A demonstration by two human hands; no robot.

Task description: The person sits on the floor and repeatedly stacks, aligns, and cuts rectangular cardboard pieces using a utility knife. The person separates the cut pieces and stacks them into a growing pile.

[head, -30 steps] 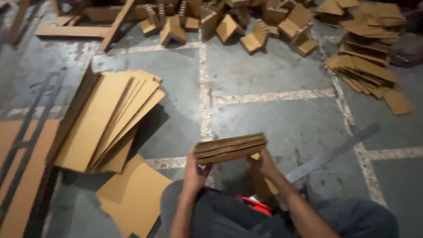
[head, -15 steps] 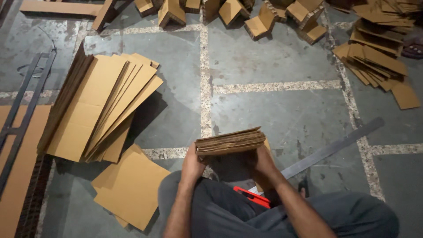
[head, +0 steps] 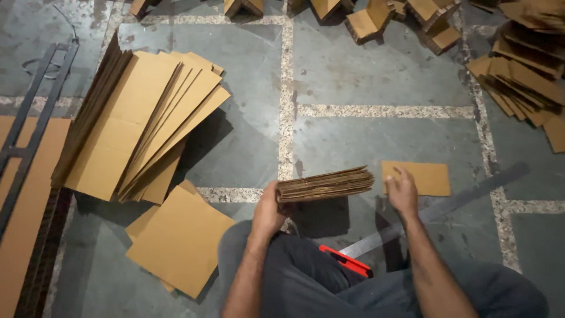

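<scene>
My left hand (head: 269, 209) grips one end of a thick stack of small cardboard sheets (head: 325, 184), held edge-on just above my knees. My right hand (head: 402, 190) is off the stack, its fingers spread and resting on the near edge of a single small cardboard sheet (head: 425, 177) that lies flat on the floor to the right. A red utility knife (head: 345, 261) lies beside my leg, and a long metal ruler (head: 438, 209) runs diagonally under my right forearm.
A fanned pile of large cardboard sheets (head: 141, 126) lies at the left, with flat sheets (head: 179, 238) below it. More cardboard pieces (head: 521, 88) are stacked at the right and folded ones (head: 371, 20) at the top. A dark metal frame (head: 29, 132) lies at the far left.
My right hand has let go of the stack and moved right onto a single sheet now lying on the floor. My left hand alone keeps the stack. The view has tilted down.
</scene>
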